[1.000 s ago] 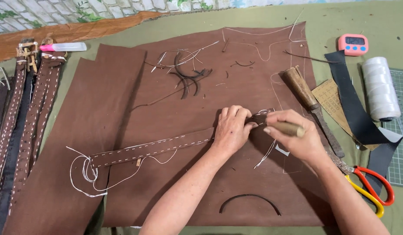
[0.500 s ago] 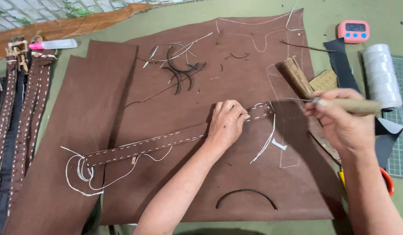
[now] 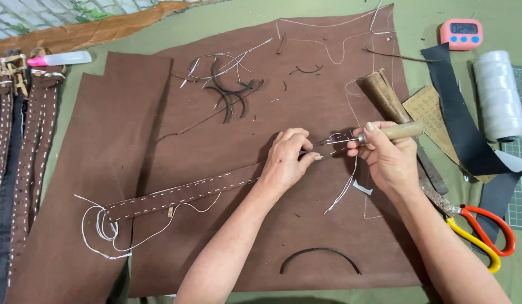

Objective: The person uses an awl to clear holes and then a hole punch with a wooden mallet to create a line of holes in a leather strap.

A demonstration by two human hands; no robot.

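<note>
Fingers of the left hand are pinched together on the end of a stitched brown leather strap, which is laid flat across a large brown leather sheet. Fingers of the right hand are clamped around the wooden handle of an awl, and its metal tip is pointed at the strap end just beside the left fingertips. White thread is looped at the strap's far left end. Nearest the person, a curved dark leather trimming is seen on the sheet, and scissors with red and yellow handles are laid on the green bench to the right. Further out, a black strip and a spool of white thread are seen at the right, finished straps at the left. At the far side, dark offcuts and a pink timer are found.
</note>
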